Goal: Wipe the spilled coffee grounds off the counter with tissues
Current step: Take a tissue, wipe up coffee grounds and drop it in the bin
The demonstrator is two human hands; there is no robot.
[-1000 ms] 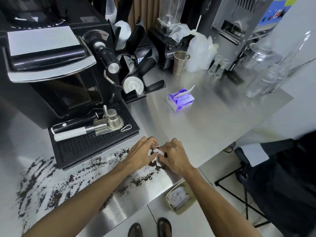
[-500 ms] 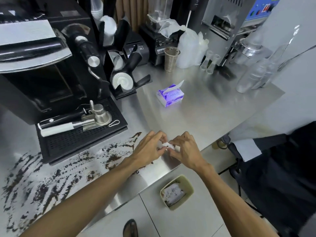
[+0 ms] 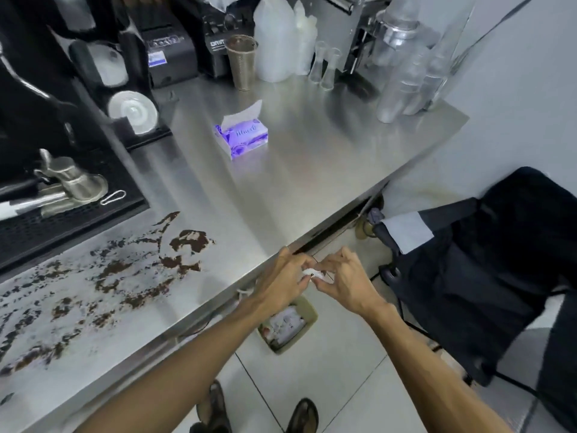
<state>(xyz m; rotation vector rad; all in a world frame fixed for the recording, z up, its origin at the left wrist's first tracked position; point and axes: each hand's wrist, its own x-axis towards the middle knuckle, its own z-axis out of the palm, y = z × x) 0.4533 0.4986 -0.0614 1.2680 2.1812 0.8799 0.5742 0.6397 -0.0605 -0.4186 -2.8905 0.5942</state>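
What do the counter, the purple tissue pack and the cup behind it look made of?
Counter: probably stainless steel, brushed, with soft streaky reflections. Tissue pack: glossy plastic wrap catching light, paper tissue sticking out. Cup: seemingly metal, dull grey with a textured wall, though blurred.

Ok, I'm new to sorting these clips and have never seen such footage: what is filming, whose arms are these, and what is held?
No machine here: a person wears one camera on the head, looking down at their own bare arms. The left hand and right hand pinch a small crumpled tissue between them, just past the edge of the steel counter, with a small bin on the floor below. Coffee grounds lie smeared over the counter's left part; a purple tissue pack sits further back.
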